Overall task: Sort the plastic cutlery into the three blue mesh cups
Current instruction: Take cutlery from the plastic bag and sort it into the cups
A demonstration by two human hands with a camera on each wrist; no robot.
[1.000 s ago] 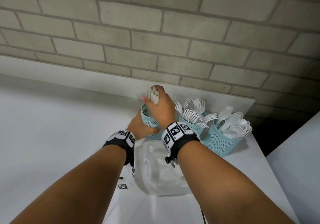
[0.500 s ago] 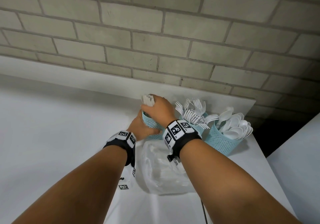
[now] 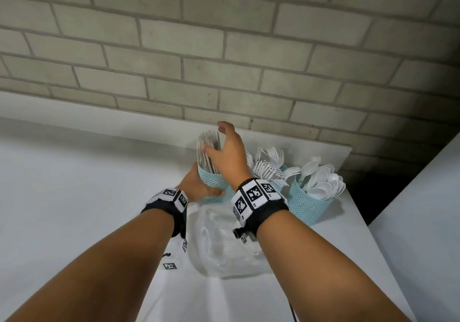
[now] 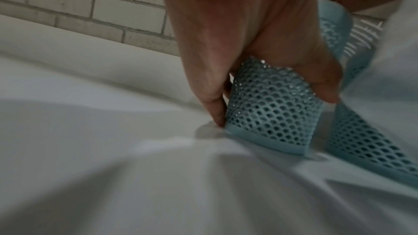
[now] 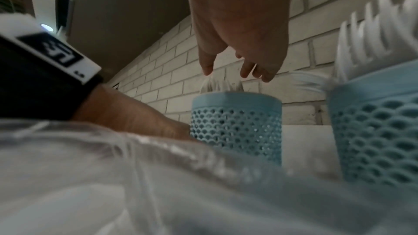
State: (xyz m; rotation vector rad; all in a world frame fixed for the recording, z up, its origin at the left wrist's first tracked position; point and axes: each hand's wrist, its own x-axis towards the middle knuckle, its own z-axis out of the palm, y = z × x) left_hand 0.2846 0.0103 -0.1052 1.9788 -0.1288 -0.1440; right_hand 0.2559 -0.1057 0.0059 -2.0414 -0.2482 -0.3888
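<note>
Three blue mesh cups stand in a row near the wall. The left cup [image 3: 214,190] [image 4: 271,131] [image 5: 236,124] holds white knives [image 3: 208,151] [image 5: 220,85]. My left hand [image 3: 200,185] [image 4: 269,103] grips this cup low on its side, thumb and fingers around it. Just above the knives hovers my right hand [image 3: 225,147] [image 5: 235,72], fingers spread and holding nothing. The middle cup [image 5: 375,131], half hidden behind my right wrist, holds forks [image 3: 270,165] [image 5: 373,42]. Spoons [image 3: 322,183] fill the right cup [image 3: 307,206].
A crumpled clear plastic bag [image 3: 224,244] [image 5: 101,176] lies on the white table [image 3: 74,197] in front of the cups. The brick wall [image 3: 224,60] rises just behind them. The table's right edge runs close to the spoon cup, with a second white surface [image 3: 423,222] beyond a dark gap.
My right hand gripped a bundle of knives and lowered it into the left cup; it has now let go and opened above them. My left hand kept hold of the cup.
</note>
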